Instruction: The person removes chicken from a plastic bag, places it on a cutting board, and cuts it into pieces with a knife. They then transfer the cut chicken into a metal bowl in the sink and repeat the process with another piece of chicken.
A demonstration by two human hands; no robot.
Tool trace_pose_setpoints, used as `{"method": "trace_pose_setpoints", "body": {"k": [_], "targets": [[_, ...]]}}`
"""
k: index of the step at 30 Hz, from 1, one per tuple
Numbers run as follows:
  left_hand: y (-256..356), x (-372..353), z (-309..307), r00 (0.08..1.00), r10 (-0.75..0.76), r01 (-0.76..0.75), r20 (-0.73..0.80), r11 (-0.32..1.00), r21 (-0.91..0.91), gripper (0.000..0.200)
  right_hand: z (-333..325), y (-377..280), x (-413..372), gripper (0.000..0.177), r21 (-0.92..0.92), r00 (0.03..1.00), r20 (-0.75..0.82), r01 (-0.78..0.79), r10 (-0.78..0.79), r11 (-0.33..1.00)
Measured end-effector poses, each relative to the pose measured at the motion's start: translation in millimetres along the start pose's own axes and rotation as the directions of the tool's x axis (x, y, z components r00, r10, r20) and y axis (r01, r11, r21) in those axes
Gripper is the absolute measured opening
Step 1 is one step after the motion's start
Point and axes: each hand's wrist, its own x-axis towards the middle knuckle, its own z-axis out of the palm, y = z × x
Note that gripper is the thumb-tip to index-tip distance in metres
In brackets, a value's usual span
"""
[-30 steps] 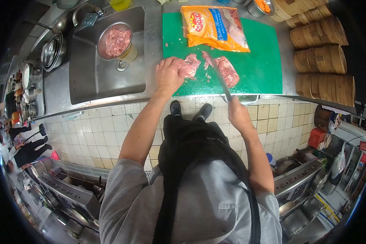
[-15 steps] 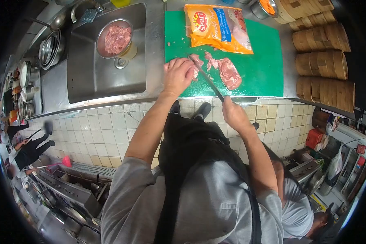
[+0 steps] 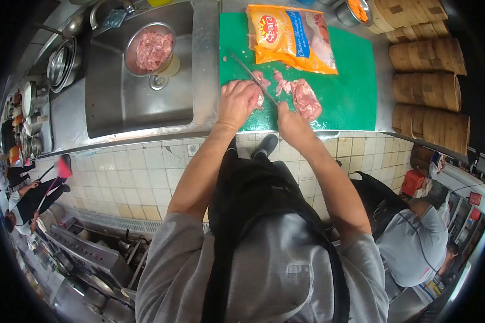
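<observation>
On the green cutting board (image 3: 350,102), my left hand (image 3: 237,103) presses down on a piece of raw meat (image 3: 260,99), its fingers curled together. The handle of a long knife (image 3: 248,70) is in my right hand (image 3: 293,125), closed around it. The blade lies across the meat beside my left fingertips and points up and left. A larger slab of meat (image 3: 306,100) rests just right of the blade, with small scraps (image 3: 280,82) next to it. Above them lies an orange plastic bag (image 3: 293,40).
A steel bowl of cut meat (image 3: 154,50) stands in the sink (image 3: 140,107) on the left. Bamboo steamers (image 3: 425,91) line the right side. One person (image 3: 415,242) is behind at the right, another (image 3: 29,199) at far left with a pink-headed tool.
My right hand and the knife have moved forward and left, so the blade reaches further past the meat. The person at the right has shifted. At far left the pink tool has swung up.
</observation>
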Motion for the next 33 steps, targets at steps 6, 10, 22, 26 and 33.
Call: {"method": "trace_pose_setpoints", "body": {"k": [6,10,22,26,33], "targets": [[-2,1,-5,1.0,0.021,-0.022,-0.011,0.999,-0.046,0.015,0,22,-71,0.018,-0.046,0.982,0.105,-0.155,0.159,0.987],[3,-6,-21,0.983,-0.18,0.182,0.023,0.98,-0.08,0.023,-2,21,-78,0.017,-0.038,0.985,0.063,-0.162,0.164,0.986],[14,7,-35,0.819,-0.344,0.57,0.459,0.578,-0.584,0.024,19,46,-105,0.017,0.153,0.963,-0.147,-0.205,0.227,0.967],[57,34,-55,0.73,-0.401,0.644,0.554,0.13,-0.754,0.027,25,42,-116,0.017,0.184,0.96,-0.152,-0.206,0.235,0.961],[23,5,-51,0.794,-0.51,0.559,0.329,0.826,-0.07,0.031,21,40,-128,0.018,0.209,0.965,-0.161,-0.174,0.209,0.962]]}}
